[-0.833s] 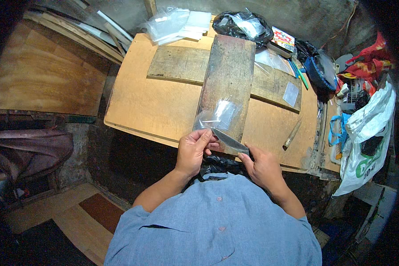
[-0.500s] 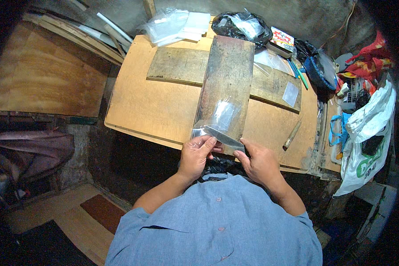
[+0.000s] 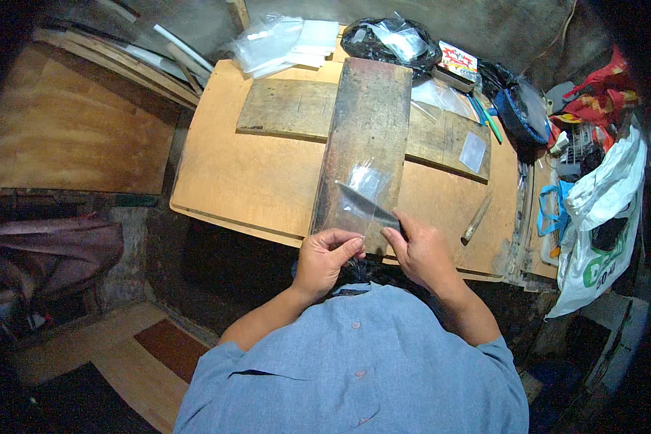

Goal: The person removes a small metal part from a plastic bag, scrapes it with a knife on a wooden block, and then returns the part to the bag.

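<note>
My right hand (image 3: 424,252) is closed around the end of a dark, pointed knife (image 3: 367,205). The blade slants away to the left, over clear plastic film (image 3: 369,179) that lies on a long wooden board (image 3: 372,101). At the board's near end is my left hand (image 3: 323,262), its thumb and index finger pressed together at the edge of the film. Most of what sits in that pinch is hidden, but it looks like clear plastic. The knife's handle is covered by my right hand.
Under the long board a second plank (image 3: 289,107) lies crosswise on the table (image 3: 253,177). A small clear packet (image 3: 473,152) rests on its right part, with a wooden stick (image 3: 477,218) nearer. Plastic sheets (image 3: 286,47), a black bag (image 3: 390,43) and a box (image 3: 457,65) line the back.
The knife has swung so its tip points farther away over the film, apart from my left hand. My left hand has shifted slightly right and nearer to me, its fingers still pinched.
</note>
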The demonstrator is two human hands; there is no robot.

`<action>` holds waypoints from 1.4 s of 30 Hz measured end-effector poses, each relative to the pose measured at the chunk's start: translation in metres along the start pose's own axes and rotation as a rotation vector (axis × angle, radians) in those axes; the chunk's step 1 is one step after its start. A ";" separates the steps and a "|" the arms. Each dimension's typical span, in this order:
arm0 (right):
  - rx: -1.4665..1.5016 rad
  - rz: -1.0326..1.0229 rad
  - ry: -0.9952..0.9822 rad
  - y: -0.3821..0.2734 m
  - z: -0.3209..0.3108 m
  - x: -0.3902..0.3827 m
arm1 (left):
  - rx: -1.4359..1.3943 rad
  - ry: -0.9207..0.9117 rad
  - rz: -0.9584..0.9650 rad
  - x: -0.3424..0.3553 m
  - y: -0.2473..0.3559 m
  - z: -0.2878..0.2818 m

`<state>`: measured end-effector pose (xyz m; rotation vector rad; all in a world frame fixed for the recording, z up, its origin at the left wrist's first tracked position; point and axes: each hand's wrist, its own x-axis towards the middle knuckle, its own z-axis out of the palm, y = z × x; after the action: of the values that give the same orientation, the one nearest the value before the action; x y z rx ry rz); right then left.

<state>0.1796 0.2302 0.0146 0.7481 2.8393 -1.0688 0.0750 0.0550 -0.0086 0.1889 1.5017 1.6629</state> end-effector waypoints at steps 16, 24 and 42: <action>-0.167 -0.237 0.060 0.003 -0.019 -0.001 | 0.012 -0.194 -0.090 0.007 0.007 -0.021; -0.266 -0.290 -0.004 -0.002 -0.026 0.001 | 0.092 -0.207 -0.150 0.007 0.007 -0.013; -0.225 -0.295 0.006 -0.004 -0.024 -0.004 | -0.041 -0.124 -0.077 -0.001 0.002 -0.007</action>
<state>0.1852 0.2408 0.0364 0.3241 3.0706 -0.7478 0.0704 0.0496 -0.0080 0.2056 1.3649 1.5909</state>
